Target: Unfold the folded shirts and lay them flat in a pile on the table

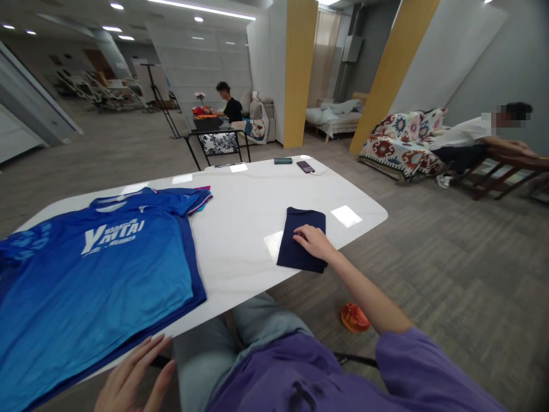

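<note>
A dark navy folded cloth point(301, 252) lies near the table's front edge on the right. My right hand point(315, 241) rests on top of it, fingers loosely spread and slightly bent. On the left, a blue T-shirt point(141, 274) with white lettering is spread flat, with a darker blue garment point(198, 289) showing beneath its edge. Beside the shirt's hem, at the front edge of the table, my left hand point(136, 375) is held with thumb and fingers apart, nothing in it.
The white table point(240, 229) carries a phone point(305, 166) with a cable and a dark green case point(283, 161) at its far side. A chair point(221, 146) stands behind it. An orange object point(355, 317) is on the floor. Two people sit farther off.
</note>
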The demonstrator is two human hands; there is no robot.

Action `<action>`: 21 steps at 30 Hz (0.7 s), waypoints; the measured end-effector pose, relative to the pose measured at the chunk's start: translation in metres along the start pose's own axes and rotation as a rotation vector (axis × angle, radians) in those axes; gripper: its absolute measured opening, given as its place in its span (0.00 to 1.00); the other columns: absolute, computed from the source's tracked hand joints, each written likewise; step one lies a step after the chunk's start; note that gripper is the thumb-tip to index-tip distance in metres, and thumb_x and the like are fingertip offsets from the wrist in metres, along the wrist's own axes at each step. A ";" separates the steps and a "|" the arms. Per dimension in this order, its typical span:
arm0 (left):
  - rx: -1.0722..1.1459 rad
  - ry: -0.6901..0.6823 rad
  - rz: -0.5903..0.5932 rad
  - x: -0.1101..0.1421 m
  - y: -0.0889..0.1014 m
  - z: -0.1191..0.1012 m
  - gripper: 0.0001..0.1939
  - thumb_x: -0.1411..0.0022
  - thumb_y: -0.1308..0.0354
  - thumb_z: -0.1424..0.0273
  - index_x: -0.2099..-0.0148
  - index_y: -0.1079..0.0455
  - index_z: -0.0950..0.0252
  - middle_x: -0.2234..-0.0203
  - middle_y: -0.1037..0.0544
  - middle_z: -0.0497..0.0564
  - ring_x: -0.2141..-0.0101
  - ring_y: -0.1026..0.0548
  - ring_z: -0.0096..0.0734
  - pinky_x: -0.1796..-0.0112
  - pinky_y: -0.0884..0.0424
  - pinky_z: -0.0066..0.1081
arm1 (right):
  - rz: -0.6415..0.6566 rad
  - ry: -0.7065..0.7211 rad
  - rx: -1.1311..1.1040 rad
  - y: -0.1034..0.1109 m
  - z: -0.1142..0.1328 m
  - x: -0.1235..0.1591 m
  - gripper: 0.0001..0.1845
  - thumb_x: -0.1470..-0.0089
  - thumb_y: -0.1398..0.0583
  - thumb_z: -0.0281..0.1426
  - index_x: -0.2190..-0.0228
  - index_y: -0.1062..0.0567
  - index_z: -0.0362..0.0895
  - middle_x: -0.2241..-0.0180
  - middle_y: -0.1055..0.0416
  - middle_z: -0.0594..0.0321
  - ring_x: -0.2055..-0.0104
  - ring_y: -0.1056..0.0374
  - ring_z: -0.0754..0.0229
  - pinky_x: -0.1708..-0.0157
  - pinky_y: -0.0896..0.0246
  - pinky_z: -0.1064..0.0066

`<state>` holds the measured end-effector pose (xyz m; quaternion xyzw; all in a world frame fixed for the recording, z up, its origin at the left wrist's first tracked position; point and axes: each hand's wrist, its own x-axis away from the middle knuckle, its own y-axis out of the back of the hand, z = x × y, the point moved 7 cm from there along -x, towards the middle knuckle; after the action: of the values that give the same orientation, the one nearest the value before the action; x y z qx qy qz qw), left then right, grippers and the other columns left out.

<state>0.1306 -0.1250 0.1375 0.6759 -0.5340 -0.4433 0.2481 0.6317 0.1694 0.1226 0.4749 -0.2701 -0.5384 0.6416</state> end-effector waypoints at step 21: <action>0.329 -0.015 0.157 -0.044 -0.043 -0.039 0.22 0.22 0.39 0.58 0.30 0.30 0.42 0.36 0.21 0.50 0.36 0.23 0.51 0.35 0.24 0.54 | -0.421 0.157 -0.382 0.220 0.083 -0.193 0.24 0.19 0.50 0.53 0.40 0.33 0.48 0.58 0.25 0.68 0.72 0.31 0.72 0.74 0.33 0.81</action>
<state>0.1841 -0.0761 0.1359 0.6602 -0.6524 -0.3342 0.1639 0.6034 0.3189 0.3853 0.4316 -0.0088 -0.6623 0.6124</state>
